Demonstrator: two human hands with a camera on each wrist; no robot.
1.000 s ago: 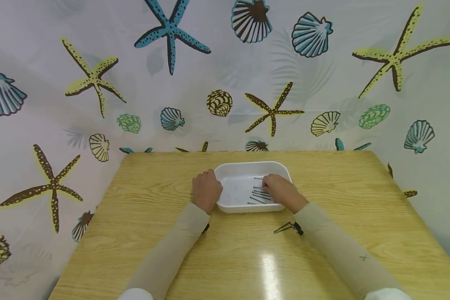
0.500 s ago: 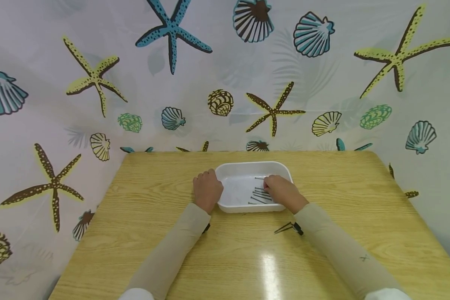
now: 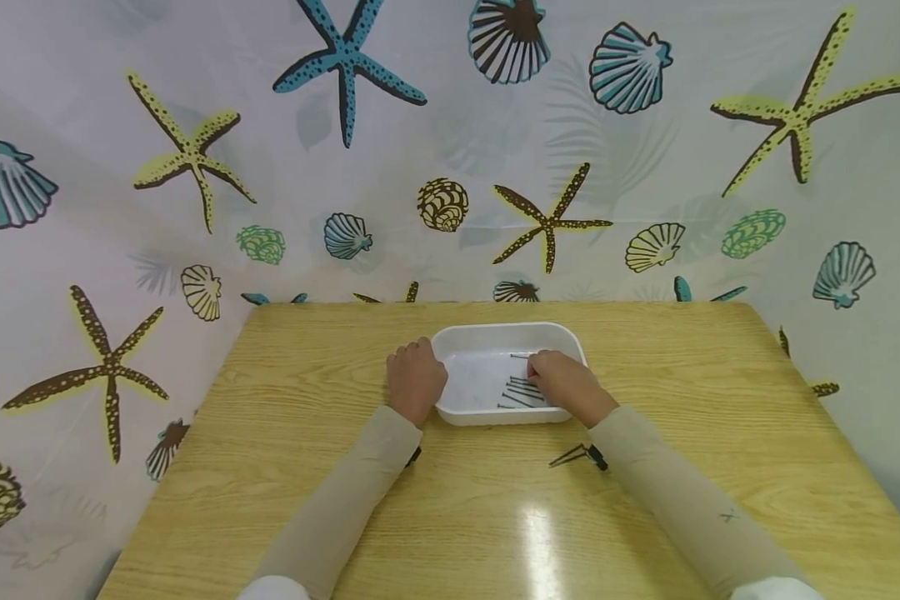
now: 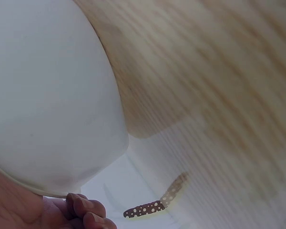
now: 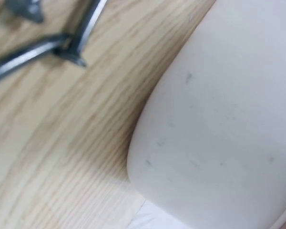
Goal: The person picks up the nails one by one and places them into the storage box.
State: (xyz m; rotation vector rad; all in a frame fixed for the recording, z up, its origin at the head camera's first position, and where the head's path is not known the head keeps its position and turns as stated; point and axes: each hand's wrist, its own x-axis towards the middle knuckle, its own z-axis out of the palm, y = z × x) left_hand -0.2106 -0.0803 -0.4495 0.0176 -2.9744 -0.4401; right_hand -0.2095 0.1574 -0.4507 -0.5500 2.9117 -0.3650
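Note:
A white oblong tray (image 3: 468, 414) stands on the table, with several metal nails (image 3: 521, 392) lying in its right half. At its left end my left hand (image 3: 417, 383) grips the rim; curled fingertips (image 4: 88, 210) show under the rim in the left wrist view. My right hand (image 3: 566, 385) reaches over the right front of the tray, its fingers curled down among the nails. Its fingertips are hidden, so I cannot tell whether they pinch a nail. The right wrist view shows mostly the tray's outer wall (image 5: 214, 119).
On the wooden table (image 3: 307, 358), a few loose nails (image 3: 567, 456) lie in front of the tray, close to the right wrist. They show larger as metal nails (image 5: 31, 52) in the right wrist view. A cloth (image 3: 390, 183) printed with shells and starfish hangs behind and beside the table.

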